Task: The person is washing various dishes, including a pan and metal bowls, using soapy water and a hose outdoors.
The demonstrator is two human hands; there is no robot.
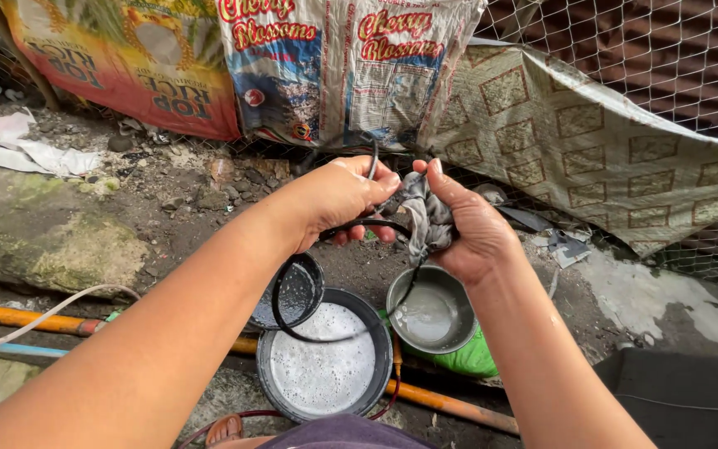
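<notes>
My left hand [338, 195] grips a thin black rubber ring [288, 328] that loops down over the bowls. My right hand [471, 224] holds a wet grey rag [425, 218] and presses it around the ring, close to my left fingers. Directly below stand a black basin of soapy water [323, 366], a small dark lid or pan [301, 291] and a steel bowl [430, 312] with some water in it.
A green object [467, 359] lies under the steel bowl. An orange pipe [18, 318] and a pale hose [51, 312] cross the dirt ground. Printed sacks [334, 66] and a patterned sheet [592, 141] hang on a wire fence behind. A mossy slab [51, 233] lies left.
</notes>
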